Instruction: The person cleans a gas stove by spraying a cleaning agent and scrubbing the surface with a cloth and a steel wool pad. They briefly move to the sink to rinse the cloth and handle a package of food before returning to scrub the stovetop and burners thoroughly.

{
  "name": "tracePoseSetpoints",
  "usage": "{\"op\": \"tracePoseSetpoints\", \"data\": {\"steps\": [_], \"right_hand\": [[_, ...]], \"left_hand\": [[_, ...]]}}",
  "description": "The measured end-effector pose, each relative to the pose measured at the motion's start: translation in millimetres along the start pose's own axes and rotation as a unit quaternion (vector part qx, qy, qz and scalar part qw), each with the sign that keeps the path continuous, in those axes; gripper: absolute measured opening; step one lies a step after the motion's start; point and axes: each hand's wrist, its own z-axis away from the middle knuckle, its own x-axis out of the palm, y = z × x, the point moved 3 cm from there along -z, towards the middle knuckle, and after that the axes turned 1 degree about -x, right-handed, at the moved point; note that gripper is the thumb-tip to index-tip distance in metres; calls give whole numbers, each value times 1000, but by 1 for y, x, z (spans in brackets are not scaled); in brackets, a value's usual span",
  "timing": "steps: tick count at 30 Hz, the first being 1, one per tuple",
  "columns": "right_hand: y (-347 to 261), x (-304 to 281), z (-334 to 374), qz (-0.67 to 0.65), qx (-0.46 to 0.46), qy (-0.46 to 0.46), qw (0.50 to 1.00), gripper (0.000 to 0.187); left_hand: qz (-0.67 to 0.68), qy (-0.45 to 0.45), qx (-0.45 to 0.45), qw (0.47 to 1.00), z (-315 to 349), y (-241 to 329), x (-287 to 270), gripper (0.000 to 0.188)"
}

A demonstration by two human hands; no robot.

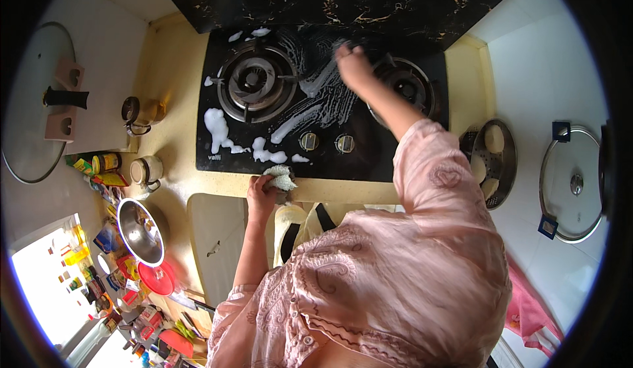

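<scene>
A black gas cooktop (323, 163) with two burners lies before me, streaked with white foam. My right hand (355, 64) reaches to its back middle, left of the right burner (407, 86). Its fingers are curled and blurred over the glass, and whatever they hold is hidden. Smeared suds (320, 84) spread beside that hand. At the front edge, my left hand (262, 195) grips a pale, crumpled cloth (282, 178). Thicker foam (216, 129) sits at the front left, near the left burner (256, 78). Two knobs (308, 142) stand at the front middle.
On the left counter are a glass jug (151, 111), a glass jar (146, 170), a steel bowl (142, 233) and a red lid-like disc (157, 277). A perforated steel pan (502, 163) hangs at right, near a glass lid (570, 184). A dark marbled panel (343, 2) rises behind.
</scene>
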Motion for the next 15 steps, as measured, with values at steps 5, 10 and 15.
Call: {"op": "tracePoseSetpoints", "data": {"steps": [5, 10, 15], "right_hand": [[32, 62, -7, 212, -321, 51, 922, 36], [12, 21, -8, 213, -262, 16, 941, 35], [10, 11, 71, 301, -415, -89, 854, 40]], "left_hand": [[-12, -22, -31, 999, 0, 0, -2, 27], [-17, -9, -3, 1000, 1, -6, 0, 28], [-11, -1, -16, 1000, 2, 0, -1, 29]]}}
